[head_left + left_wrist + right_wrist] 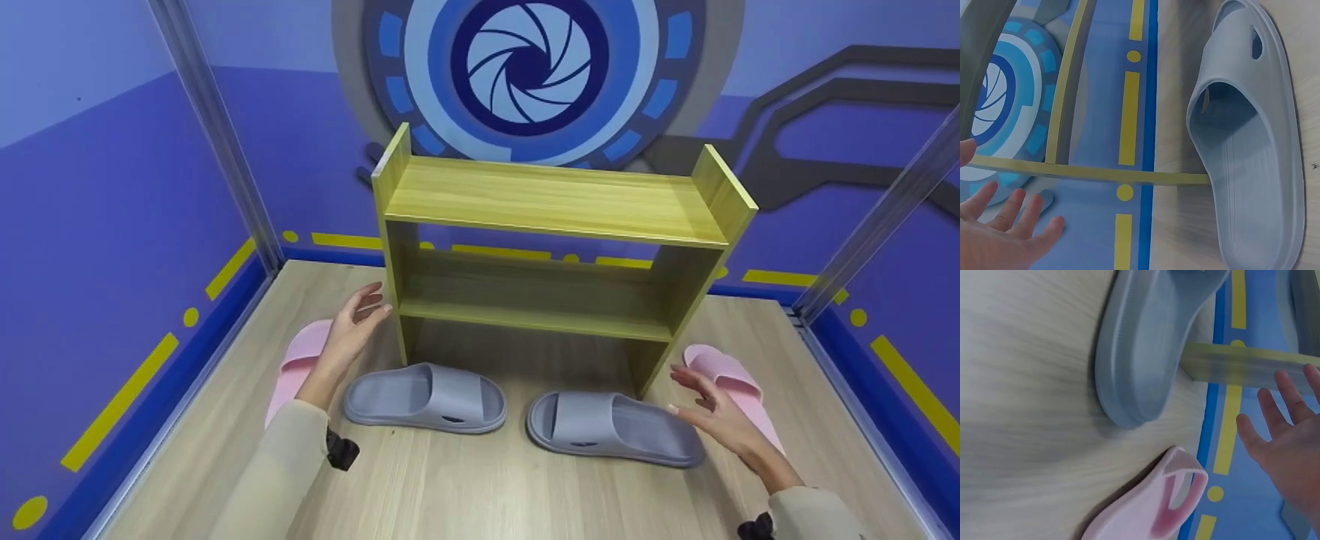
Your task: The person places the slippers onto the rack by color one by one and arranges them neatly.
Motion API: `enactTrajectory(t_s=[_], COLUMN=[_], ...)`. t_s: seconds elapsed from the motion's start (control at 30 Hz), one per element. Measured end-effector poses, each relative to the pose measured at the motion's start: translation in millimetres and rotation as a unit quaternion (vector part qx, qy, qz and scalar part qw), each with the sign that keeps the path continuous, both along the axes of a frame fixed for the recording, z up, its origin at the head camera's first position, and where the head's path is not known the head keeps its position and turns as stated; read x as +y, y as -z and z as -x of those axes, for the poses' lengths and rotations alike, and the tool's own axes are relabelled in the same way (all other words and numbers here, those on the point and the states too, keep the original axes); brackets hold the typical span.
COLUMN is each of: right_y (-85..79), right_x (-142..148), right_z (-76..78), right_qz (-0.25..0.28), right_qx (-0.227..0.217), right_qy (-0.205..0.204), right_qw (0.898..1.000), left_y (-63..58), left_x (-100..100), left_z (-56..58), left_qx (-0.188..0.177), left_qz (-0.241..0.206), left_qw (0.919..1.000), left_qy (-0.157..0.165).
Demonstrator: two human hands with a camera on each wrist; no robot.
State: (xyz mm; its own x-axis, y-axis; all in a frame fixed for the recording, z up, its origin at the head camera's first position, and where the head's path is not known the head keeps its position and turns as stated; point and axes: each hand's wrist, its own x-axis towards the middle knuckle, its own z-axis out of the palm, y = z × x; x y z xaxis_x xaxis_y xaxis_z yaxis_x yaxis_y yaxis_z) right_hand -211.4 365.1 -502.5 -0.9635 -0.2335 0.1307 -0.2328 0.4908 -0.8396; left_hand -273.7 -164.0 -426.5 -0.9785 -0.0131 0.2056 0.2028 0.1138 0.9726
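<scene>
My left hand (351, 330) hovers by the left side of a small wooden shelf (532, 321), fingers spread and loosely bent, holding nothing. A pink slipper (304, 349) lies partly behind that forearm. In front of the shelf, two grey slippers lie with their toe ends facing each other: the left grey slipper (457, 394) and the right grey slipper (585, 416). My right hand (712, 412), also holding nothing, is over the heel end of the right grey slipper. Beside it lies another pink slipper (724, 367), partly covered by the hand. In both wrist views the fingers look extended.
The shelf has an upper board (547, 199) and a lower board (532, 296) between two side panels. Behind it stands a blue-purple wall (300, 150) with a round emblem. Metal posts mark the corners, and side walls bound the wood-look floor (465, 495).
</scene>
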Motion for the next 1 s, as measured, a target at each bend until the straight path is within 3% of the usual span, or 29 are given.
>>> enactTrajectory(t_s=[0.37, 0.77, 1.0], right_y=[21.5, 37.3, 41.6], right_x=[-23, -43, -53], right_z=[2.6, 9.6, 14.2], right_qz=[-0.087, -0.116, -0.150], right_qx=[0.041, 0.080, 0.072], right_qy=[-0.049, -0.118, -0.129], right_qw=[0.994, 0.983, 0.978], left_y=[-7.7, -14.4, -17.2], left_x=[6, 12, 12], left_z=[5.5, 13.2, 15.8], left_qx=[0.013, 0.021, 0.016], left_qz=[0.018, 0.038, 0.059], left_qw=[0.9997, 0.9988, 0.9977], left_qy=[0.007, -0.023, -0.029])
